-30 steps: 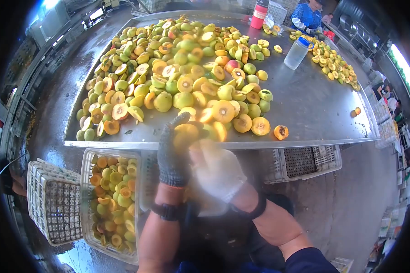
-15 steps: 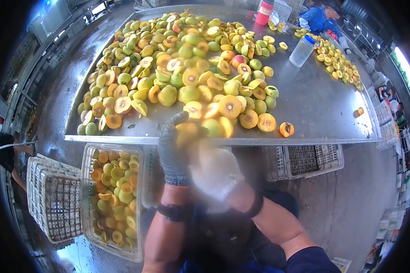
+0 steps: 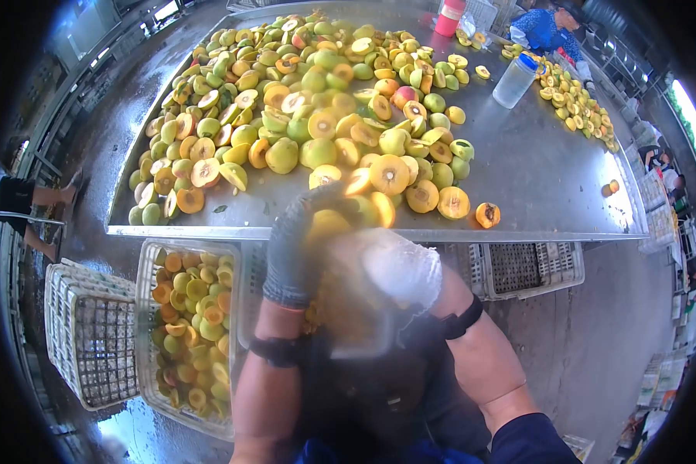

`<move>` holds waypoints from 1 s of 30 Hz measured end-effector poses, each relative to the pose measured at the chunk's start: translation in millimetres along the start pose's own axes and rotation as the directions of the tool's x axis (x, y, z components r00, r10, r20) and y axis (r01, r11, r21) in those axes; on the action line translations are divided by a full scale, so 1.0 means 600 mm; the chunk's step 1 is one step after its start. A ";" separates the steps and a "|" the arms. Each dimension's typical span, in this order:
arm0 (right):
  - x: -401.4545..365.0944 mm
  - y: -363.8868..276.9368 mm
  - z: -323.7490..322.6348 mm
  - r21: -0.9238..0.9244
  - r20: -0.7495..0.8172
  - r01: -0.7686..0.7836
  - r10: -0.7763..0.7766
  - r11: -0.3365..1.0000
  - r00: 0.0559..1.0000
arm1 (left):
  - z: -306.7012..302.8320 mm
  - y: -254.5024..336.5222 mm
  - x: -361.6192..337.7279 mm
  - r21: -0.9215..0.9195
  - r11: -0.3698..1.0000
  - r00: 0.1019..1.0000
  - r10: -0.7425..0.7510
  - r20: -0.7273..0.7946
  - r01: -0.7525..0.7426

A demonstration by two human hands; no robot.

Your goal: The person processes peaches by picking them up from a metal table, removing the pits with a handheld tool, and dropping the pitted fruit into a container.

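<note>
Beside me, white crate (image 3: 148,340) holds cut fruit halves (image 3: 197,313). My grey-gloved left hand (image 3: 294,247) curled round yellow fruit (image 3: 329,226) at table (image 3: 549,178) edge; right hand (image 3: 390,271) alongside, blurred, grip unclear.

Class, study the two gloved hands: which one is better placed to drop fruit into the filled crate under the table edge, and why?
Probably the left hand, grey-gloved and curled round a yellow fruit: the filled crate lies on its side. The right hand, blurred, would have to cross the body.
</note>
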State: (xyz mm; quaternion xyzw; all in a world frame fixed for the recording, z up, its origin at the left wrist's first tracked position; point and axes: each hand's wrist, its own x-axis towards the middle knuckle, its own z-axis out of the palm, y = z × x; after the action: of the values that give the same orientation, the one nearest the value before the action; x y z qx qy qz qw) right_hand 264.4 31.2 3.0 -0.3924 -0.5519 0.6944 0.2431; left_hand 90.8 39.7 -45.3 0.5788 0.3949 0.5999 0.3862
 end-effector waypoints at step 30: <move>-0.002 0.011 0.016 0.008 0.025 -0.118 0.118 0.993 0.993 | -0.010 0.008 -0.019 -0.072 0.993 0.995 -0.091 0.044 0.094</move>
State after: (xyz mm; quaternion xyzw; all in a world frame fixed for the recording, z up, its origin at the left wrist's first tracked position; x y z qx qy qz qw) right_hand 257.8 22.9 -2.2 -0.4147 -0.5276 0.7148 0.1967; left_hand 85.1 27.2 -45.5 0.5573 0.3909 0.5837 0.4428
